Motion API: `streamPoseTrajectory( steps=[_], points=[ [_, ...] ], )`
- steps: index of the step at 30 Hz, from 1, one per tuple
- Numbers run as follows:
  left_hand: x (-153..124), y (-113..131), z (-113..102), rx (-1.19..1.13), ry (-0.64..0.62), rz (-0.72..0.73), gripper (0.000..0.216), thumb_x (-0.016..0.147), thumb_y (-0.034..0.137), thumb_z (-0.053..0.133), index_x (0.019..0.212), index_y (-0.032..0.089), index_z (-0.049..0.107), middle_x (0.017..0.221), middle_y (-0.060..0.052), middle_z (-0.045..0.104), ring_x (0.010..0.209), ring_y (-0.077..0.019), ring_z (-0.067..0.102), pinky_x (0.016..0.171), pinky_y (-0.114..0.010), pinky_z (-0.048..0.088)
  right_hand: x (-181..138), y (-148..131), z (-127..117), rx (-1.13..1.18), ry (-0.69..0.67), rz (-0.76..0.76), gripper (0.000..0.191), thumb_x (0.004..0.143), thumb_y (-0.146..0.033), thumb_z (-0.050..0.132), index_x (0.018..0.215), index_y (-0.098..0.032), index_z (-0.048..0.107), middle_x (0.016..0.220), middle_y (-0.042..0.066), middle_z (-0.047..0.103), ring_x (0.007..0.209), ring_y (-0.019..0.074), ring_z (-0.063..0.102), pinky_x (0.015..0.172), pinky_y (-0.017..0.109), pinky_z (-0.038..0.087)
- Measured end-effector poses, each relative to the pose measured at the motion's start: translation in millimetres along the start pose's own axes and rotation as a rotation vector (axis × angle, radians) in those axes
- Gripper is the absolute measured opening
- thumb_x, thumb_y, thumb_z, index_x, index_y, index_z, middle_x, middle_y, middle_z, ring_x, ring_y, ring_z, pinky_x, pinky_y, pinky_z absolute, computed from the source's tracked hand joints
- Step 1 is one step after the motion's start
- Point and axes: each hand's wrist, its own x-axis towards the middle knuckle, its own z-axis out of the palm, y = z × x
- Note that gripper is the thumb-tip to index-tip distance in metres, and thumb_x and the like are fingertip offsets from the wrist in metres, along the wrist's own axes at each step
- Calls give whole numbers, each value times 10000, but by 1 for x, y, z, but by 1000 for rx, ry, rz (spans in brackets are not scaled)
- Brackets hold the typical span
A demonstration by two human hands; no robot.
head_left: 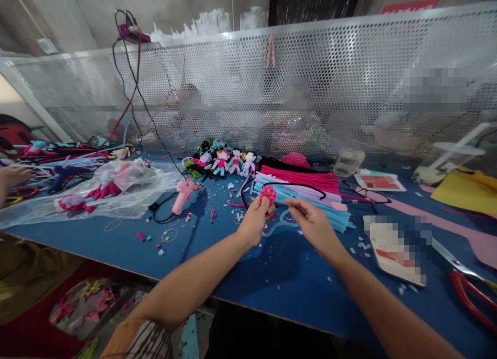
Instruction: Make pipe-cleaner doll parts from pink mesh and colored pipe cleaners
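My left hand (252,221) is closed, with thumb and fingers pinching a small round pink coil (268,194) of fuzzy pipe cleaner. To its right, my right hand (312,224) is closed in a pinch on a light blue pipe cleaner (280,224), whose bent length loops down between the two hands. Both hands are above the blue tabletop (233,268), apart from each other. Just behind them lie bundles of straight pipe cleaners: red-pink ones (303,182), lilac ones (330,197) and light blue ones (337,218).
A pink glue gun (182,196) stands left of my hands, its cord rising to a power strip (134,34). Small dolls (235,162) sit at the back. Red-handled scissors (466,286) and a lidded cup (446,159) are at right. Another person's hand (13,180) shows far left.
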Motion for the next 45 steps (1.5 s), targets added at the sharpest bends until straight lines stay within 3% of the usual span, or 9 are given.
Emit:
streamPoseTrajectory(
  steps=[4,8,17,21,25,30,34,38,45],
  points=[
    [1,-4,-3,91,65,45,291,802,457,577,737,186,494,655,20,491,635,-106,468,666,-239,428,-3,-8,4,-24,53,-47,201,817,-331,563,904,-195,683,809,47,698,658,176,617,603,305,489],
    [-1,-6,-3,87,20,-51,296,801,477,565,844,184,548,797,-39,597,765,-160,568,698,-302,475,-6,-12,8,69,130,-69,174,793,-347,605,841,-198,682,756,32,695,626,175,633,593,306,512],
    [-8,-3,4,38,-119,-179,351,765,505,608,759,176,486,595,31,466,525,-83,452,516,-214,384,-9,-6,14,23,208,-121,145,801,-325,623,835,-201,689,766,25,699,691,182,651,663,307,506],
    [-4,-2,1,2,-70,-128,380,739,490,646,708,188,417,540,78,317,458,-55,276,453,-198,220,-1,-4,4,-152,75,-187,141,808,-316,613,871,-221,695,832,28,702,746,189,644,676,312,494],
    [2,-4,-6,92,-10,-35,330,757,449,634,710,191,434,533,80,320,462,-63,269,472,-209,217,8,-4,-16,-390,-97,-270,153,850,-265,556,811,-229,699,807,24,682,749,184,624,682,315,473],
    [3,2,-10,416,-19,162,128,772,290,619,759,164,601,579,37,463,531,-99,367,530,-217,280,7,-15,-33,-540,-57,-406,163,885,-271,527,854,-233,682,849,32,658,800,181,598,727,319,464],
    [-6,5,-6,686,-197,348,165,816,179,527,920,189,654,847,-50,637,775,-183,545,747,-270,385,6,-21,-35,-478,-37,-573,200,906,-257,485,892,-224,682,867,58,639,844,193,571,754,333,464],
    [-15,-2,-4,879,-334,445,307,826,124,464,1091,210,592,1048,-111,624,978,-246,553,866,-341,389,8,-20,-35,-283,-74,-521,197,899,-267,505,856,-226,693,846,44,622,810,170,578,731,309,477],
    [-25,-8,-5,1097,-446,403,204,849,161,433,1012,177,554,954,-132,602,876,-246,564,790,-363,431,14,-15,-34,-18,-163,-271,124,805,-289,634,753,-210,714,760,20,637,710,151,590,649,273,453]
  ],
)
